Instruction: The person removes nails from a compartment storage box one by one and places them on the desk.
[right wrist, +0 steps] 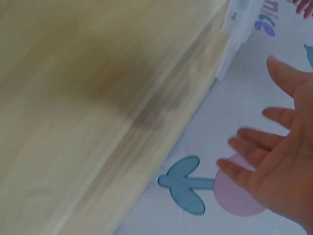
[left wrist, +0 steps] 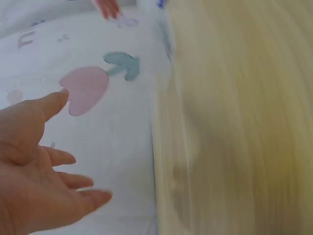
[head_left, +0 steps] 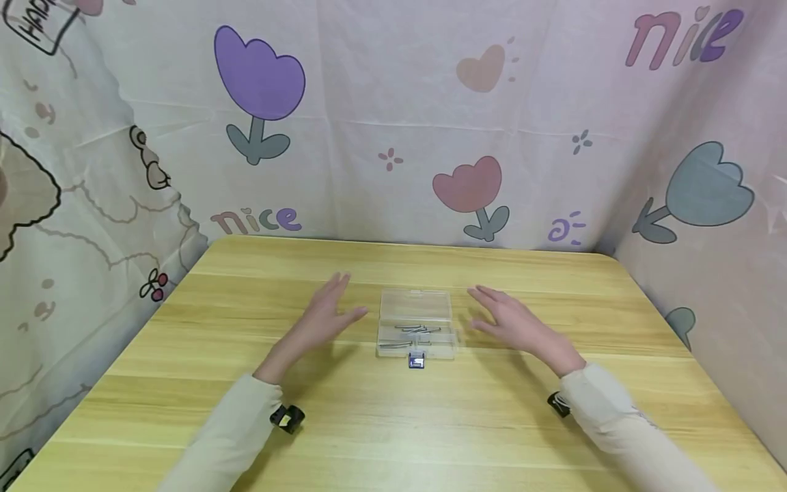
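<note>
Yellowish wood grain runs left to right across the smooth bench (head_left: 393, 437), with pale fabric sleeves (head_left: 227, 427) over its near part. A blue piece (head_left: 416, 360), too small to identify, sits at the near edge of a clear, thin-walled plastic box (head_left: 441, 352). This shallow rectangle lies between the hands, its long side pointing from one to the other: rightward of the left hand (head_left: 316, 322), leftward of the right hand (head_left: 513, 322), about equally near both. Their fingers are spread and loosely extended, holding nothing. Slim, shiny metal screws or nails (head_left: 420, 331) lie inside; beyond them, the lid (head_left: 415, 305) is folded back. Farther off hangs creased cloth (head_left: 369, 82) printed with flat, rounded tulips (head_left: 261, 75).
</note>
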